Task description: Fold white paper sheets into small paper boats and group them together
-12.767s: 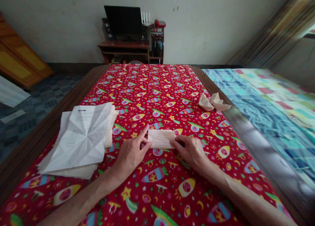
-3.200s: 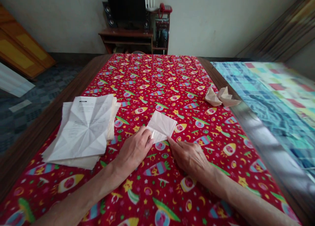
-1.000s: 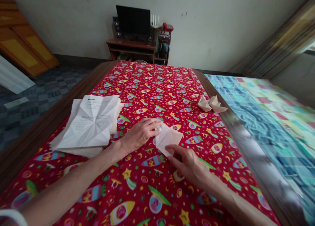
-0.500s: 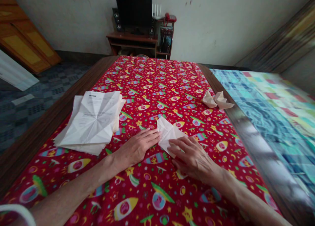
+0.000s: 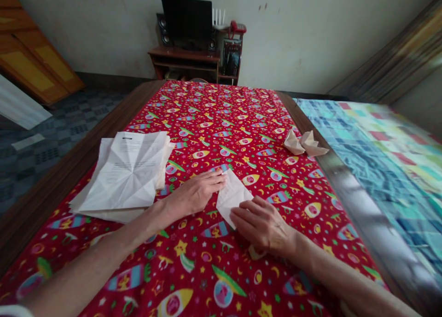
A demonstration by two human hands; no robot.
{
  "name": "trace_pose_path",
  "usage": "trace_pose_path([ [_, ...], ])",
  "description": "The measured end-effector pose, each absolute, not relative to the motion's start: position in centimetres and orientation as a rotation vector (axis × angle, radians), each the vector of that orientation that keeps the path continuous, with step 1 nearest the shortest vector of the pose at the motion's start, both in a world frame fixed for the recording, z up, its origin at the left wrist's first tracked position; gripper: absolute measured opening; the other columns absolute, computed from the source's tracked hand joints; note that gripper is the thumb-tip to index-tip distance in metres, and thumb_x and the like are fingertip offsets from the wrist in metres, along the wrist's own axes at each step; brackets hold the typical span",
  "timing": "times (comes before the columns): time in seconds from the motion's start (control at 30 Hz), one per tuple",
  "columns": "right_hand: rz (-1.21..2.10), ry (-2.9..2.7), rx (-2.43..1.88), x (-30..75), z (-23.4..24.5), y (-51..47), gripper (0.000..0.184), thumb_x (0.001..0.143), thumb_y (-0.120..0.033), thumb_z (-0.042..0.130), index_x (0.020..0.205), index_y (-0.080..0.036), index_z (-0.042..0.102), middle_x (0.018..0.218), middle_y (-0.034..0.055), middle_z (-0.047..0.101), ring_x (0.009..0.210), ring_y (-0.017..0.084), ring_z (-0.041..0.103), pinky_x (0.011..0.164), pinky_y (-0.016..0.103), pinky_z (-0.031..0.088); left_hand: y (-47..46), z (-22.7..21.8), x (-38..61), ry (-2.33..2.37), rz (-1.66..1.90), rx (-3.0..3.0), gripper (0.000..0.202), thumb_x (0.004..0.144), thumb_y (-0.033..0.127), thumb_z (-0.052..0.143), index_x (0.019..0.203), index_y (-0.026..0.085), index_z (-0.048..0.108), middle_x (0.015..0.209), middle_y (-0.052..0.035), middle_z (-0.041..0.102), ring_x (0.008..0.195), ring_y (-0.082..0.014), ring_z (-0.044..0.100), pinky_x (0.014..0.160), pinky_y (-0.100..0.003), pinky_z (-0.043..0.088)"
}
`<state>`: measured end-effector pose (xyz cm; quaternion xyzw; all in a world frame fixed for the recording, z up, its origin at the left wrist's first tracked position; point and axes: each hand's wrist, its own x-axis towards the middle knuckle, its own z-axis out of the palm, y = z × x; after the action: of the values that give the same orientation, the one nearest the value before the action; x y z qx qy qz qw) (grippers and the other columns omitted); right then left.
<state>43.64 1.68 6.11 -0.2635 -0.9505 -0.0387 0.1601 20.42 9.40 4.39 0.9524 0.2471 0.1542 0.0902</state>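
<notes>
A small folded sheet of white paper (image 5: 233,195) lies on the red cloth between my two hands. My left hand (image 5: 202,190) reaches in from the left with its fingers stretched out, the fingertips resting on the paper's upper left corner; its thumb is hidden. Curled over the paper's lower right side is my right hand (image 5: 260,222), its fingers closed on that edge and partly covering it. To the left lies a stack of white sheets (image 5: 127,174), the top one printed and marked with creases spreading from its middle.
Two folded paper shapes (image 5: 304,144) stand near the right edge of the table. The red patterned tablecloth (image 5: 221,280) covers the table, with a dark wooden border (image 5: 113,119) showing. A bed (image 5: 366,155) adjoins on the right; a desk with a monitor (image 5: 187,22) stands at the wall.
The folded paper has turned, and its right flap no longer spreads out. My left fingertips have moved up to its top corner. My right fingers have curled in over its lower right edge.
</notes>
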Motion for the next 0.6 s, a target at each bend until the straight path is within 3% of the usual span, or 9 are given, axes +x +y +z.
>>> trace_pose_path([
  [0.17, 0.269, -2.591, -0.883, 44.0, 5.7, 0.5, 0.020, 0.094, -0.017, 0.045, 0.099, -0.016, 0.064, 0.103, 0.0080, 0.067, 0.091, 0.018, 0.058, 0.076, 0.033, 0.046, 7.2, 4.2, 20.2, 0.768, 0.491, 2.813, 0.045, 0.086, 0.001, 0.037, 0.127, 0.011, 0.053, 0.139, -0.0117, 0.047, 0.136, -0.0213, 0.033, 0.111, -0.042, 0.036],
  [0.37, 0.724, -2.223, -1.086, 43.4, 5.4, 1.1, 0.018, 0.093, -0.024, 0.051, 0.086, -0.018, 0.067, 0.087, 0.0047, 0.066, 0.077, 0.013, 0.060, 0.071, 0.025, 0.047, 4.7, 4.4, 19.5, 0.769, 0.540, 2.755, 0.043, 0.087, 0.001, 0.039, 0.128, 0.010, 0.050, 0.130, -0.0115, 0.053, 0.124, -0.0210, 0.043, 0.106, -0.039, 0.043],
  [0.47, 0.716, -2.127, -1.237, 43.1, 5.2, 1.3, 0.024, 0.091, -0.026, 0.052, 0.071, -0.017, 0.062, 0.070, 0.0023, 0.060, 0.065, 0.012, 0.054, 0.059, 0.024, 0.042, 4.0, 4.3, 19.3, 0.781, 0.539, 2.740, 0.048, 0.085, -0.001, 0.038, 0.131, 0.008, 0.047, 0.131, -0.0126, 0.052, 0.124, -0.0223, 0.042, 0.106, -0.041, 0.042],
  [0.6, 0.596, -2.082, -1.360, 43.0, 4.9, 1.6, 0.028, 0.089, -0.027, 0.056, 0.063, -0.017, 0.055, 0.065, 0.0002, 0.053, 0.061, 0.011, 0.049, 0.056, 0.024, 0.036, 3.6, 4.3, 19.3, 0.792, 0.553, 2.714, 0.047, 0.086, 0.000, 0.036, 0.131, 0.008, 0.047, 0.133, -0.0125, 0.051, 0.124, -0.0223, 0.042, 0.107, -0.041, 0.042],
])
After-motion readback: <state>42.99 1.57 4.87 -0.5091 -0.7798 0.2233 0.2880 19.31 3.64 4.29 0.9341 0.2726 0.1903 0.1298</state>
